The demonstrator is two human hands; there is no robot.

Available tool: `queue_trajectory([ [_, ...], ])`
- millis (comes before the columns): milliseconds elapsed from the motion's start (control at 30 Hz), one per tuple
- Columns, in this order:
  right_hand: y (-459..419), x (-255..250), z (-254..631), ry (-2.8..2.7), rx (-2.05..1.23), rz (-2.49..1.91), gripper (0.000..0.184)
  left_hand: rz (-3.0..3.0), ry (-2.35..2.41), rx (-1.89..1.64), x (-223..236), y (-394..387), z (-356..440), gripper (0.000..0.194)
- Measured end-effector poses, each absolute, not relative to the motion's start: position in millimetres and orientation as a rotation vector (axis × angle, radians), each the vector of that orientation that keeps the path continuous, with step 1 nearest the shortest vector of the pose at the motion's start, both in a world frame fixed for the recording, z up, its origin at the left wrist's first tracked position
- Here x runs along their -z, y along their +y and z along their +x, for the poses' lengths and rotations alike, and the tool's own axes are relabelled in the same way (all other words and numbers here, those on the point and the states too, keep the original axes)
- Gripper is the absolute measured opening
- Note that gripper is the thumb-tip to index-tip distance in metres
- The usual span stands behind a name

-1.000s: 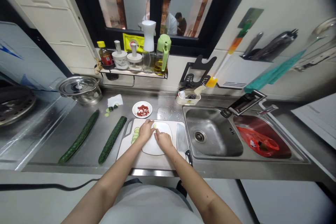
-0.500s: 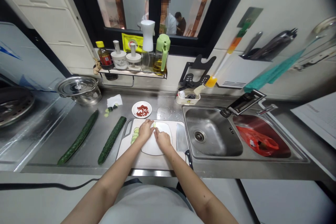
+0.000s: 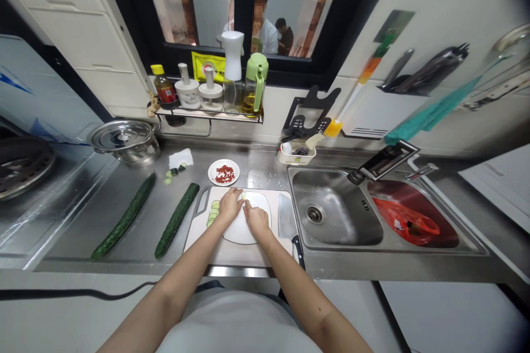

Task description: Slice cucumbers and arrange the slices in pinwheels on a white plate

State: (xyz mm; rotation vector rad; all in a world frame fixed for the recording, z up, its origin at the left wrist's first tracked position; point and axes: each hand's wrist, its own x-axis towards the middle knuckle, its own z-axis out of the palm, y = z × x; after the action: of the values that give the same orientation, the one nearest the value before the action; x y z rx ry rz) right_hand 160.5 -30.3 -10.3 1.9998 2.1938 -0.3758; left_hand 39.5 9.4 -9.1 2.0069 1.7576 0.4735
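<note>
My left hand (image 3: 229, 206) and my right hand (image 3: 256, 217) meet over the far side of a white plate (image 3: 245, 234). Between their closed fingertips shows a small pale-green cucumber slice (image 3: 243, 196), partly hidden by the fingers. The plate rests on a light cutting board (image 3: 219, 257). Left of the plate, several cucumber slices (image 3: 212, 214) lie overlapping in a row, partly covered by my left wrist. A kitchen knife (image 3: 286, 216) with a black handle lies along the board's right side.
Two long cucumbers (image 3: 177, 222) lie left of the board. Behind it sits a small dish of red berries (image 3: 224, 172). Cucumber ends (image 3: 178, 169) lie near a white tissue (image 3: 181, 157). A double sink (image 3: 339, 220) borders the right, a lidded pot (image 3: 128, 143) the back left.
Almost nothing differs. Both hands stay at the plate's far side with the slice between their fingertips; the camera view has shifted very slightly.
</note>
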Motion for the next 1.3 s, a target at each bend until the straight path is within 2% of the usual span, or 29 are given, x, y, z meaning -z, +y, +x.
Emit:
queue_trajectory([
  [1000, -36, -1, 163, 2.224, 0.409, 2.024, 0.051, 1.960, 1.747, -0.485, 8, 13, 39, 0.036],
  [1300, -40, -13, 168, 2.199, 0.549, 2.146, 0.049, 1.783, 1.717, -0.931, 11, -2, 10, 0.033],
])
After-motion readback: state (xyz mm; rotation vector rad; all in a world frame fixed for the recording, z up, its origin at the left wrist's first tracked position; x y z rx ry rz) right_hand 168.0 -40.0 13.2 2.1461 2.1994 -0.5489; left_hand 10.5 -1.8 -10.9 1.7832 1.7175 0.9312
